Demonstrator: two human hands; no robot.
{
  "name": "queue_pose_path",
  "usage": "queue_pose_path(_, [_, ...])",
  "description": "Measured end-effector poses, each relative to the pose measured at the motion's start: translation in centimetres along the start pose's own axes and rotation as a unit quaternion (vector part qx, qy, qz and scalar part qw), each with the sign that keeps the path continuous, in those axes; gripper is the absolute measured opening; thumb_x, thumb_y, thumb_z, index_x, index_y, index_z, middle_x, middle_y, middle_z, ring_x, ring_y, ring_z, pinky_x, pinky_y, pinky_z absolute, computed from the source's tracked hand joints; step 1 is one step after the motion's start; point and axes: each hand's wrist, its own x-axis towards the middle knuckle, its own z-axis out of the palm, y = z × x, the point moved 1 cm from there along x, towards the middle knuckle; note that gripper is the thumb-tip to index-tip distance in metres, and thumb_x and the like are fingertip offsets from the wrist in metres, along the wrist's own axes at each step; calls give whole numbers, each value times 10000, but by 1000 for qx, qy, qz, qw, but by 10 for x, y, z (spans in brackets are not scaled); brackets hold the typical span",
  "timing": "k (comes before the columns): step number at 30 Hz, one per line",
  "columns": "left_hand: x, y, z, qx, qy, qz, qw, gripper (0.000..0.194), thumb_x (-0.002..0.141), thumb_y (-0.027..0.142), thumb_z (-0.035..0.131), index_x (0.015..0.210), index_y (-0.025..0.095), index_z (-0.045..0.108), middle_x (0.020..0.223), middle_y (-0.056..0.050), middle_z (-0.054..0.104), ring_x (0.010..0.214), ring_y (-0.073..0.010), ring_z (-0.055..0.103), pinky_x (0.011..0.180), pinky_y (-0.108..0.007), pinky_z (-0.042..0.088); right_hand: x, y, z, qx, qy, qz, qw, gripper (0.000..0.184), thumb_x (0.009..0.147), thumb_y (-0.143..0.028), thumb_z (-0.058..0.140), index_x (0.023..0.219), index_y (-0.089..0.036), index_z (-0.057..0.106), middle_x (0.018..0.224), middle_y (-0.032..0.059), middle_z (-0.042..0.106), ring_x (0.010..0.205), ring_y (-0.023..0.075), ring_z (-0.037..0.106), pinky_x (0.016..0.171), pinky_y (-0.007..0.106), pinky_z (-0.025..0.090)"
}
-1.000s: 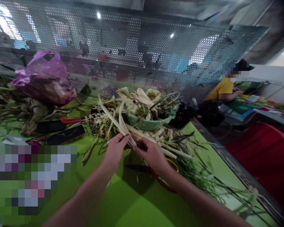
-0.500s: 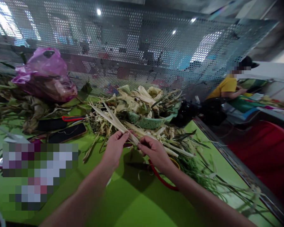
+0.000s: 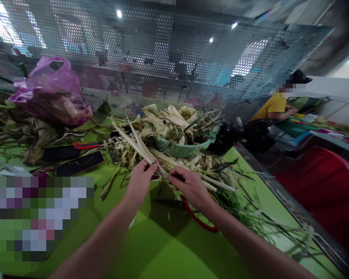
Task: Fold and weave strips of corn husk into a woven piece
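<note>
My left hand (image 3: pixel 140 181) pinches a long pale leaf strip (image 3: pixel 135 143) near its lower end; the strip slants up and to the left. My right hand (image 3: pixel 189 185) is closed on the same strip's end, fingertips almost touching the left thumb. Both hands hover over a green table (image 3: pixel 159 248), in front of a pile of pale husks and stalks (image 3: pixel 197 164). A red-handled tool (image 3: pixel 196 219) lies on the table under my right wrist.
A green basket (image 3: pixel 180 149) heaped with husks stands behind the hands. Left of it lie a dark phone (image 3: pixel 80 164), red-handled scissors (image 3: pixel 87 145) and a purple plastic bag (image 3: pixel 50 93). A perforated metal screen (image 3: pixel 174 66) backs the table. A person in yellow (image 3: pixel 272 106) sits at right.
The leaf strip has tilted further left and lower between my hands. Both hands stay closed on it and have shifted slightly up in view.
</note>
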Motion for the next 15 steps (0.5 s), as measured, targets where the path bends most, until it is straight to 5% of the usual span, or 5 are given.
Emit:
queue_pose_path(10, [-6, 9, 0, 41, -27, 20, 999, 96, 680, 168, 556, 767, 166, 595, 780, -32, 636, 766, -158, 593, 732, -278, 468, 0, -7, -13, -21, -30, 9, 999, 127, 809, -212, 497, 695, -185, 545, 606, -36, 493, 575, 111, 437, 540, 209, 301])
queue_pose_path(15, [-7, 11, 2, 74, -64, 6, 995, 106, 634, 127, 475, 683, 187, 548, 619, 12, 509, 580, -123, 485, 546, -234, 408, -2, -15, -15, -32, -30, -12, 999, 122, 803, -207, 498, 698, -178, 552, 610, -39, 469, 588, 107, 419, 547, 212, 286])
